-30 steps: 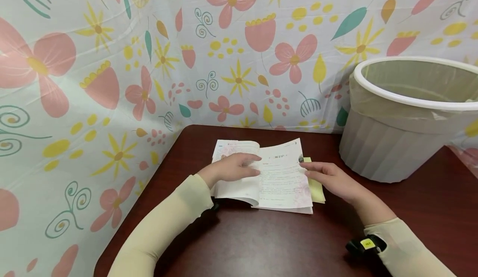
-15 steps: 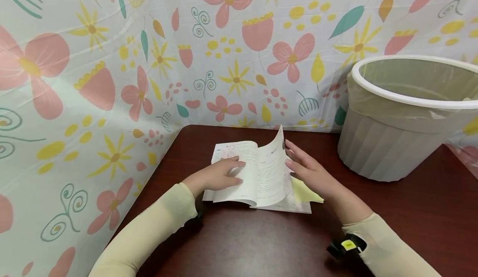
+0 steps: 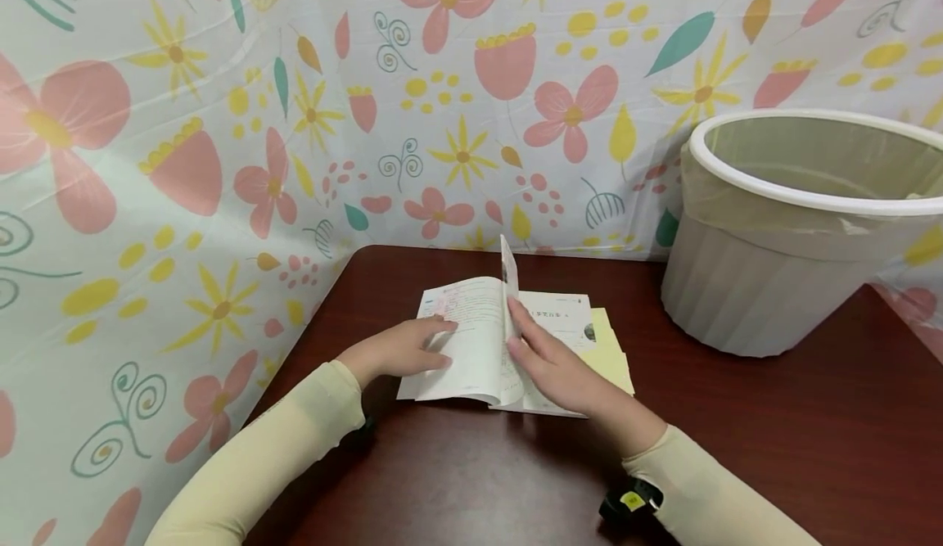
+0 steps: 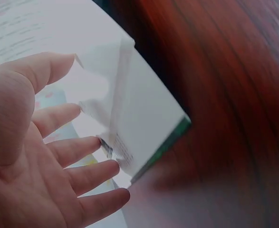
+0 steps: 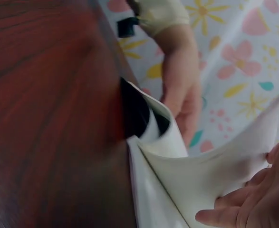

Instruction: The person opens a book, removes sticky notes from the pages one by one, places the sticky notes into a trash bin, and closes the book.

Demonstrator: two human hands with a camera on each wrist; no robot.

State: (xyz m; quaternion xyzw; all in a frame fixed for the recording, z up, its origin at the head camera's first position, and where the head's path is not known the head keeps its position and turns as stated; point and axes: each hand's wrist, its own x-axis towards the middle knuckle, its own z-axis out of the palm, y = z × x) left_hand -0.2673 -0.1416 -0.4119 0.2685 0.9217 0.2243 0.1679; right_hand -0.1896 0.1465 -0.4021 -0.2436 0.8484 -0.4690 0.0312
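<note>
An open book [image 3: 471, 366] with printed pages lies on the dark table. One page [image 3: 508, 263] stands nearly upright at the middle fold, and my right hand [image 3: 556, 366] presses against its right side with extended fingers. In the right wrist view that raised page [image 5: 215, 178] bends where the fingertips touch it. My left hand [image 3: 398, 349] rests on the left-hand pages, its fingers spread. The left wrist view has the left hand's fingers [image 4: 99, 178] apart, beside the book's corner [image 4: 168, 114]. A yellow sheet [image 3: 613, 358] sticks out from the book's right edge.
A grey ribbed waste bin [image 3: 759, 284] with a white rim and a clear liner stands at the table's right back. Floral cloth [image 3: 442, 120] hangs behind and to the left of the dark red table [image 3: 457, 472].
My right hand has swept leftward, lifting a page from the right side until it stands at the fold. My left hand has slid left across the left-hand pages.
</note>
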